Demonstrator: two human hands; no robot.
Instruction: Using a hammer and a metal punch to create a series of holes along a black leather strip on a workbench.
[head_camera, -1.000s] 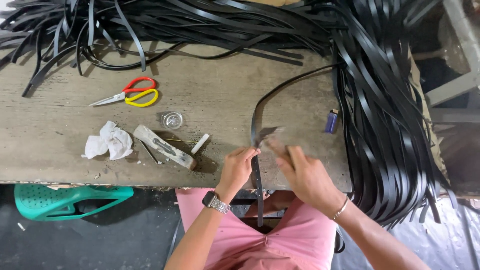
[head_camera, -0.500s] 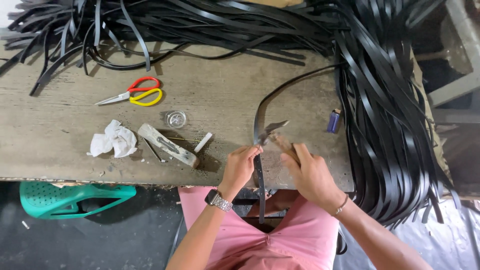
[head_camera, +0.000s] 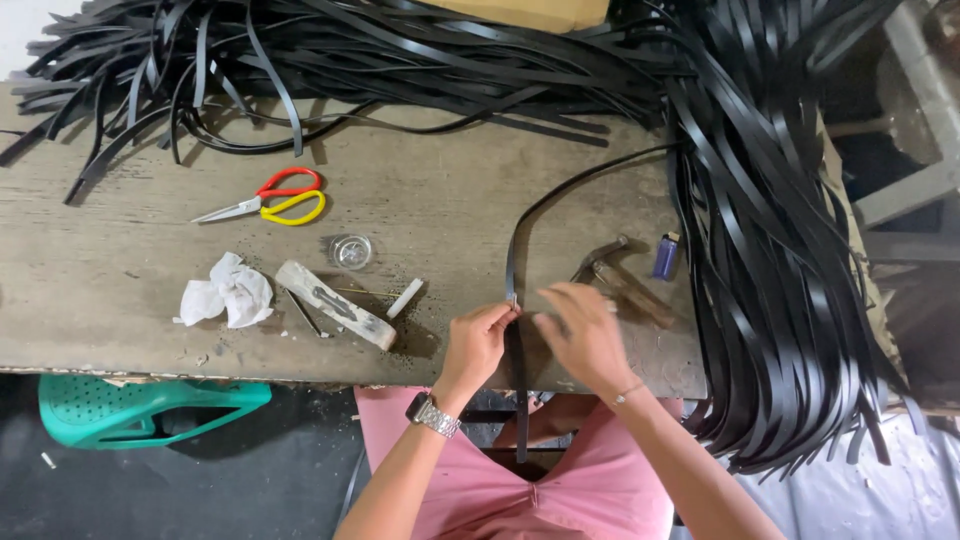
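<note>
My left hand (head_camera: 480, 342) pinches a black strap (head_camera: 516, 250) near the table's front edge, with a small metal piece at the fingertips. The strap curves in from the heap on the right and hangs down over my lap. My right hand (head_camera: 580, 335) hovers just right of the strap, fingers apart and blurred, holding nothing. A hammer (head_camera: 615, 272) lies on the wooden table (head_camera: 450, 190) just beyond that hand.
A thick heap of black straps (head_camera: 780, 250) covers the table's right side and back edge. Red and yellow scissors (head_camera: 265, 197), crumpled white tissue (head_camera: 225, 292), a small glass dish (head_camera: 351, 250), a pale block (head_camera: 335, 305) and a purple lighter (head_camera: 665, 255) lie around. A green stool (head_camera: 140, 410) stands below.
My right hand held the hammer over the strap; the hammer now lies on the table and the hand is free. My left hand kept its pinch on the strap.
</note>
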